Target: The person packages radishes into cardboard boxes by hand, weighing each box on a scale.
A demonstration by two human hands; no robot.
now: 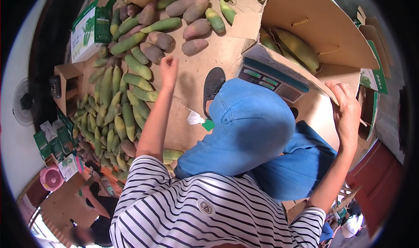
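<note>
Hovering open with left hand (169, 70) just above mangoes (139, 67) heaped on the floor (209, 56); clamping right hand (347, 112) on the cardboard box (314, 30) flap. Likely firm, weighty, smooth, easily bruised: cup around the middle

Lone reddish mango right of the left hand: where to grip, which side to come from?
Across its middle, the narrow way, coming from above on the near side. The mango lies flat on the floor, long axis crosswise to the open left hand; bare floor shows on its near side, while other mangoes crowd the far side.
</note>
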